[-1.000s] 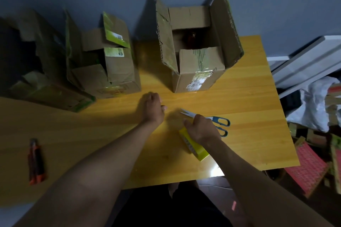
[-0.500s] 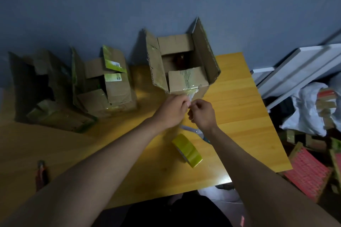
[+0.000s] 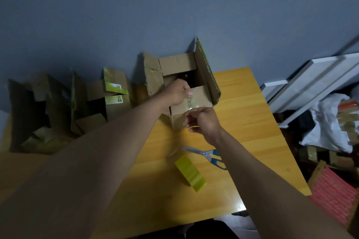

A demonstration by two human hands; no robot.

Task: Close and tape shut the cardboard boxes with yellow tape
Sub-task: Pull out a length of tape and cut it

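Observation:
An open cardboard box [image 3: 206,75] stands at the back of the wooden table [image 3: 252,122], side flaps upright. My left hand [image 3: 177,93] grips its near flap [image 3: 200,99], thumb on top. My right hand [image 3: 204,121] is at the box's front face, fingers pinched on a thin yellowish strip of tape [image 3: 194,126]. The yellow tape roll [image 3: 191,172] lies on the table nearer me, free of both hands. Two more open boxes sit to the left, one [image 3: 116,101] beside the first and one [image 3: 40,114] in shadow at the far left.
Blue-handled scissors [image 3: 210,156] lie between the tape roll and my right forearm. The grey wall is right behind the boxes. Beyond the table's right edge are white boards [image 3: 314,81], a white bag [image 3: 328,128] and a red mat [image 3: 334,194].
Both hands left the table and rose to the middle box. The right hand let go of the tape roll; the left hand moved onto the near flap. The view tilted up.

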